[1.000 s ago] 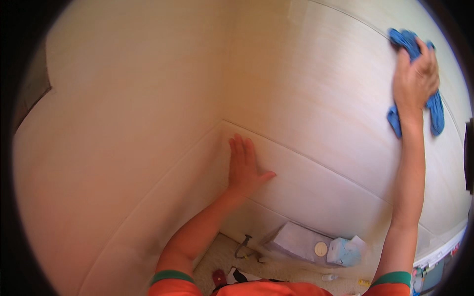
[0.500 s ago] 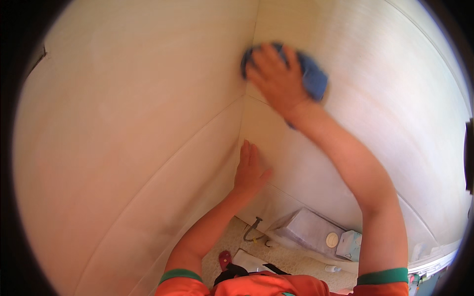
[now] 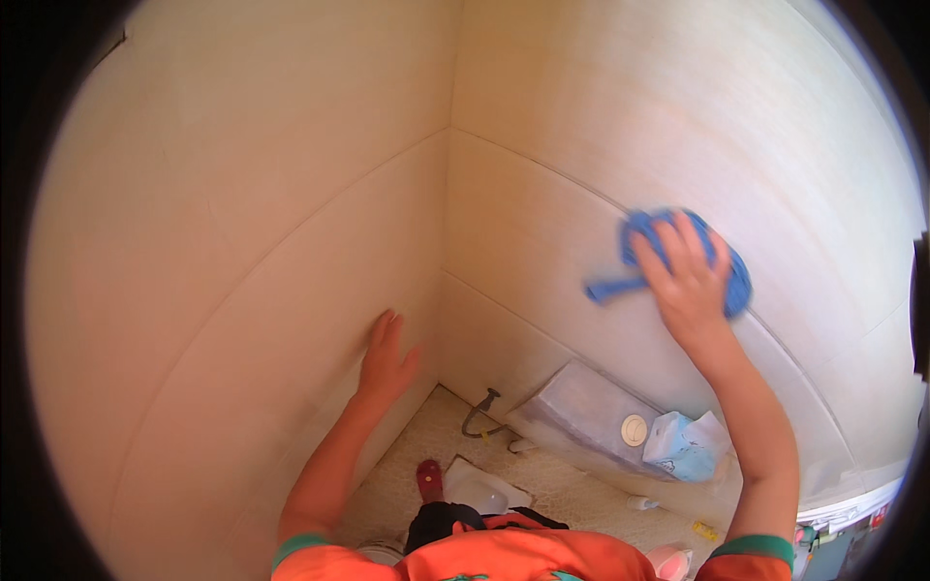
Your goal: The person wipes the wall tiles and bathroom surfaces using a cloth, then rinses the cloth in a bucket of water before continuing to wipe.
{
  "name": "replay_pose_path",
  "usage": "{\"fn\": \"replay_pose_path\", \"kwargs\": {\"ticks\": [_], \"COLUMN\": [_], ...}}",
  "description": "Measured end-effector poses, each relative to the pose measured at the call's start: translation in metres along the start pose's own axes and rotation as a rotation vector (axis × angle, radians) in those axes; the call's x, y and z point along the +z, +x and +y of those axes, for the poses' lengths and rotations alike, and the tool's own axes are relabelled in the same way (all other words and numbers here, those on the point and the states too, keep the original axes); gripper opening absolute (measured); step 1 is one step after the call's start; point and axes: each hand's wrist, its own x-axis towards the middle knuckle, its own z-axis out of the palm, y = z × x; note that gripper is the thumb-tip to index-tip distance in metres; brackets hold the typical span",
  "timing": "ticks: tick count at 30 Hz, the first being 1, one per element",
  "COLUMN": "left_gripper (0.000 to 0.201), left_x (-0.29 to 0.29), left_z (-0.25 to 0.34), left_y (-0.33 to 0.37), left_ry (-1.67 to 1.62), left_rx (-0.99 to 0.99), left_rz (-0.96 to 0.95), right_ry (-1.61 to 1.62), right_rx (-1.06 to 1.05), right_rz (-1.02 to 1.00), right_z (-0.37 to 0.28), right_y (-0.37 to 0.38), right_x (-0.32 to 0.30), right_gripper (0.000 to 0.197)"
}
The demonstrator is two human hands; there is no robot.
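A crumpled blue cloth (image 3: 739,287) lies pressed to the tiled wall (image 3: 542,213) on the right, across a tile joint. My right hand (image 3: 690,286) covers it with bent fingers, and a strip of the cloth sticks out to the left. Lower down, near the left wall (image 3: 262,194), is my left hand (image 3: 386,363), open and holding nothing. Its fingers point upward, at or close to that wall; whether they touch it I cannot tell. Both forearms rise from orange sleeves with green cuffs.
Below the right wall sits a grey cistern (image 3: 591,412) with a round button. A blue-and-white tissue pack (image 3: 681,448) stands at its right end, a dark hose (image 3: 472,423) at its left. A squat toilet pan (image 3: 487,496) and a red shoe (image 3: 429,478) are on the floor.
My right hand has moved the cloth right and down, away from the corner. My left hand has shifted left and lower. The view has tilted to show more floor.
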Motion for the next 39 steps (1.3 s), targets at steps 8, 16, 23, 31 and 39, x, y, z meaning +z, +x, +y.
{"fn": "replay_pose_path", "kwargs": {"ticks": [8, 16, 23, 31, 39], "left_gripper": [0.052, 0.052, 0.046, 0.04, 0.042], "left_x": [0.015, 0.028, 0.01, 0.013, 0.053], "left_z": [-0.03, -0.005, -0.018, -0.017, 0.069], "left_y": [-0.062, -0.04, -0.046, -0.037, 0.004], "left_ry": [-0.143, -0.227, -0.191, -0.124, -0.169], "left_rx": [-0.281, -0.164, -0.152, -0.168, 0.184], "left_rz": [-0.009, 0.006, -0.096, -0.161, -0.099], "right_ry": [-0.136, 0.062, 0.006, 0.023, -0.116], "right_rx": [0.021, 0.0, 0.03, -0.034, 0.111], "right_rz": [-0.028, 0.22, 0.102, 0.045, 0.041], "right_z": [0.023, -0.056, -0.112, -0.058, 0.077], "right_y": [-0.036, 0.094, 0.17, 0.1, -0.132], "right_x": [-0.029, 0.071, 0.125, 0.073, -0.062], "right_gripper": [0.024, 0.016, 0.022, 0.018, 0.016]}}
